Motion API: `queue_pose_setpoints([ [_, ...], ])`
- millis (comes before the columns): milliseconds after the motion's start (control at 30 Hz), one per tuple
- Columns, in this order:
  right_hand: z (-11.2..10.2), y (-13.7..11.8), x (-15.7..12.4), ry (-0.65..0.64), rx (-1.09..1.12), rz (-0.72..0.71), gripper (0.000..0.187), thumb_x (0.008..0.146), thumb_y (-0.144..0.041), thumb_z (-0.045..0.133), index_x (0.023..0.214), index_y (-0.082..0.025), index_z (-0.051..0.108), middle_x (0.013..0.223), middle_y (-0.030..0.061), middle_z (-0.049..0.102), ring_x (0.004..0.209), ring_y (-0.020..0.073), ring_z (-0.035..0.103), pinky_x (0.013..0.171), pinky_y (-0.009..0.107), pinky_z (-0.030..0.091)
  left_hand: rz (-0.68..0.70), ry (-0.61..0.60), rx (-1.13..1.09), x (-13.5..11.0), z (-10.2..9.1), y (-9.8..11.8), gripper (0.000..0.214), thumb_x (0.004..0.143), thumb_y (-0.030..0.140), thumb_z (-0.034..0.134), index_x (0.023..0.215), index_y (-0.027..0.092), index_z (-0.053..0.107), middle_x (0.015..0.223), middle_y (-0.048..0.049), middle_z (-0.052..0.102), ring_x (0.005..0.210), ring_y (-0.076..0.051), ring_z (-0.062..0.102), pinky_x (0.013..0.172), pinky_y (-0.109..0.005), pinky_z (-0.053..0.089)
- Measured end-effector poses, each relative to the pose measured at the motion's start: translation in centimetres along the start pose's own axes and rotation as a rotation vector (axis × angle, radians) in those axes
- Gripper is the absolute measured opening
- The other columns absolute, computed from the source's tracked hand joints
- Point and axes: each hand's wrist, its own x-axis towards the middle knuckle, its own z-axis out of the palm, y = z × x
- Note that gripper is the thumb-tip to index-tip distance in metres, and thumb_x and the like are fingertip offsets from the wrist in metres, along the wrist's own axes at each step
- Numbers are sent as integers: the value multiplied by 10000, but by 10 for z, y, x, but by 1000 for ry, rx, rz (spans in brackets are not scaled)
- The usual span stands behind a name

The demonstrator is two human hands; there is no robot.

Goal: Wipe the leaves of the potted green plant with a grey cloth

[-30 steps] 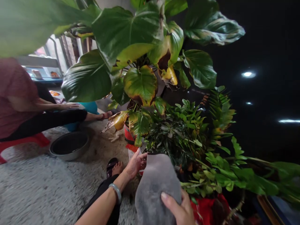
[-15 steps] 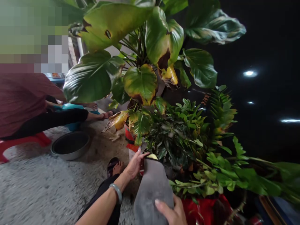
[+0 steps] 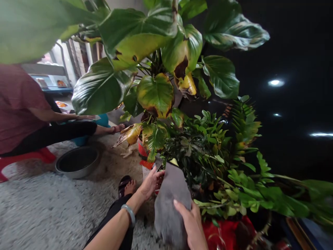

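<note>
A grey cloth point(image 3: 170, 198) hangs over a leaf low in the middle of the head view. My right hand point(image 3: 191, 225) lies flat on the cloth's lower part, fingers stretched out and pressing it. My left hand point(image 3: 151, 181), with a pale bangle on the wrist, holds the leaf's upper left edge under the cloth, fingers curled around it. A yellow leaf tip point(image 3: 173, 161) pokes out above the cloth. Around them stand a bushy dark-green plant point(image 3: 201, 146) and a big-leaved plant point(image 3: 156, 69) with yellow and brown patches.
A person in a red top point(image 3: 18, 104) sits at the left on a red stool point(image 3: 23, 158). A metal basin point(image 3: 77, 161) rests on the grey floor. Red pot wrappings point(image 3: 229, 232) lie low right. My sandalled foot point(image 3: 125, 185) is beside the pots. Dark glossy wall at right.
My right hand slid up the cloth and now lies flatter on it. The cloth shifted and narrowed over the leaf. The big upper leaves swayed. The seated person's arm moved.
</note>
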Motion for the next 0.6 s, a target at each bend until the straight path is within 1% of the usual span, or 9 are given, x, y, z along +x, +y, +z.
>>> queue_pose_setpoints([
  [67,-27,11,-12,116,-30,6,407,401,-430,797,702,-168,714,716,87,733,749,309,656,682,374,513,-24,-16,-12,1,-5,2,633,831,626,372,1075,122,667,832,-107,680,792,-239,606,681,-328,448],
  [167,-56,-11,-16,339,68,-11,504,405,-473,803,785,-157,704,721,88,727,763,316,654,675,388,518,-17,-9,-46,3,-10,2,547,843,574,406,1008,135,688,913,-103,666,769,-202,597,631,-292,440],
  [200,-57,-25,-12,391,151,-18,548,430,-479,794,855,-147,696,758,89,730,792,312,655,692,392,520,-16,-4,-48,4,-11,1,531,839,567,421,993,136,691,979,-109,656,771,-199,596,629,-294,440],
  [267,-46,-52,-1,450,343,-60,641,471,-465,774,1010,-136,660,871,85,734,879,296,651,749,389,519,-18,2,-38,4,-11,-1,530,821,576,447,969,130,691,1087,-123,626,773,-201,597,626,-302,438],
  [300,-35,-61,4,441,421,-75,681,478,-454,766,1066,-134,639,917,83,731,908,287,649,772,387,517,-21,-1,-31,4,-10,-2,536,811,585,457,965,127,688,1110,-129,619,777,-204,598,628,-305,437],
  [367,-9,-64,11,342,489,-40,711,460,-443,762,1081,-121,636,943,93,731,911,288,654,784,392,518,-20,-20,-20,3,-7,-4,553,792,605,474,975,125,680,1081,-132,637,801,-218,601,649,-310,436],
  [467,16,-31,3,129,410,129,605,436,-457,770,934,-122,690,887,106,741,867,314,669,765,417,529,-19,-76,-41,1,-2,-4,576,774,617,495,1043,134,659,999,-113,681,884,-252,609,736,-322,430],
  [533,13,-1,-12,98,276,203,490,412,-454,791,783,-144,709,812,98,745,851,332,670,752,419,533,-29,-89,-65,0,-2,-3,581,770,619,505,1060,139,652,958,-103,694,901,-260,608,777,-329,420],
  [600,-6,15,-25,152,170,217,425,402,-464,803,679,-158,700,708,97,735,787,343,673,699,422,539,-30,-74,-59,0,-3,-2,563,779,608,503,1049,139,657,944,-103,687,863,-246,604,753,-331,425],
])
